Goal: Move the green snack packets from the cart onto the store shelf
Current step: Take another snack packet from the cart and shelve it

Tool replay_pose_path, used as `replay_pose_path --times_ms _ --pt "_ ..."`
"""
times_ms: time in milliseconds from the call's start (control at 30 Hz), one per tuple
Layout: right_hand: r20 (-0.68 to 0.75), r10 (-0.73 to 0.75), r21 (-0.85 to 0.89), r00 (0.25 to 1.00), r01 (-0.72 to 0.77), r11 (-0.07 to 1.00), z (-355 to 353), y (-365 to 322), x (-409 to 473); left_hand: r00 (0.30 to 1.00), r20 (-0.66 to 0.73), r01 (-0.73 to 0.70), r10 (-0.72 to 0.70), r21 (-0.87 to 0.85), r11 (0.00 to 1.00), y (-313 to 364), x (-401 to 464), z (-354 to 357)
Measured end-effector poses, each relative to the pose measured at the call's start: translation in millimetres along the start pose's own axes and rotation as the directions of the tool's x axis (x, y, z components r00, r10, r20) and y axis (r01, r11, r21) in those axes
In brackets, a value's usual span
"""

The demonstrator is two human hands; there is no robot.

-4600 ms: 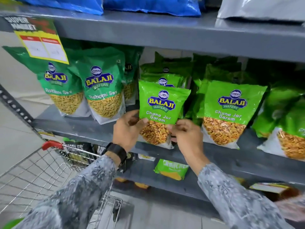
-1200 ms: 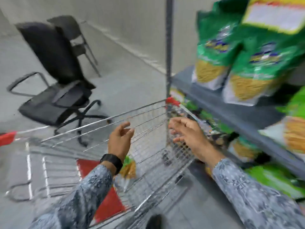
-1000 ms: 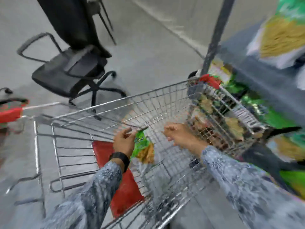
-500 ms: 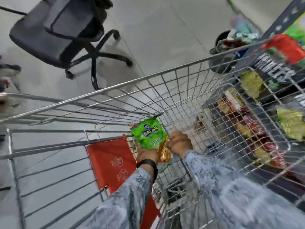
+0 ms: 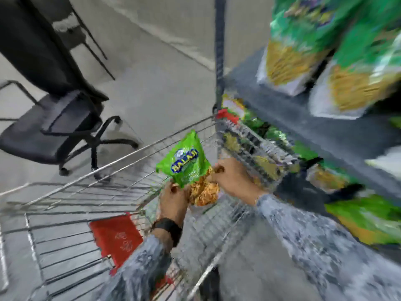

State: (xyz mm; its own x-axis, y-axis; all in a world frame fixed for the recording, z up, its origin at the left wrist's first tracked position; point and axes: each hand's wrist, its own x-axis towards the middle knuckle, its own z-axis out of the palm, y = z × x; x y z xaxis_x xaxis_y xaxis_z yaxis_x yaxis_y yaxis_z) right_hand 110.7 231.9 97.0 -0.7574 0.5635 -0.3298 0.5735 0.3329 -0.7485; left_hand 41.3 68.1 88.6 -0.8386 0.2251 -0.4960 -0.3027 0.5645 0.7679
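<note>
Head view: green Balaji snack packet (image 5: 186, 161), clear lower window showing orange-brown snack, tilted, held above the wire cart (image 5: 121, 161). Left hand (image 5: 174, 200) grip closed on its bottom edge; right hand (image 5: 235, 178) grip pinches its right side. Cart basket shows only a red panel (image 5: 116, 235). Shelf (image 5: 303, 118) at right carries green packets (image 5: 338, 55), motion-blurred, labels unreadable. Office chair (image 5: 54, 129) behind the cart.
</note>
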Motion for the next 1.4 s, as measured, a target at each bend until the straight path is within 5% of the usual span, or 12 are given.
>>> replay_pose_path --times_ms 167,333,633,833,1000,1100,1233,1400 --pt "-0.417 -0.027 0.181 0.908 0.112 0.977 -144 14 -125 0.886 0.085 -0.435 0.455 -0.182 0.882 110 -134 52" --pt "-0.655 0.131 0.347 0.744 0.142 0.927 -257 77 -274 0.663 0.402 -0.557 0.632 -0.3 0.775 160 -273 135" --pt "-0.807 0.445 0.476 0.387 -0.02 0.879 -352 258 -489 0.316 0.779 -0.659 0.541 -0.23 0.716 134 -463 345" --pt "-0.836 0.531 0.533 0.141 -0.023 0.846 -390 339 -519 0.22 0.828 -0.715 0.516 -0.223 0.663 132 -523 443" --pt "-0.767 0.588 0.611 0.257 0.011 0.792 -378 398 -527 0.25 0.862 -0.713 0.441 -0.144 0.686 117 -523 477" --pt "-0.765 0.56 0.581 0.319 -0.034 0.813 -380 404 -548 0.184 0.852 -0.661 0.489 -0.261 0.703 133 -550 473" --pt "-0.818 0.517 0.49 0.251 -0.167 0.856 -378 403 -541 0.141 0.783 -0.722 0.606 -0.338 0.604 163 -551 470" --pt "-0.81 0.554 0.431 0.19 -0.446 0.784 -348 417 -540 0.237 0.701 -0.831 0.673 -0.212 0.514 172 -548 486"
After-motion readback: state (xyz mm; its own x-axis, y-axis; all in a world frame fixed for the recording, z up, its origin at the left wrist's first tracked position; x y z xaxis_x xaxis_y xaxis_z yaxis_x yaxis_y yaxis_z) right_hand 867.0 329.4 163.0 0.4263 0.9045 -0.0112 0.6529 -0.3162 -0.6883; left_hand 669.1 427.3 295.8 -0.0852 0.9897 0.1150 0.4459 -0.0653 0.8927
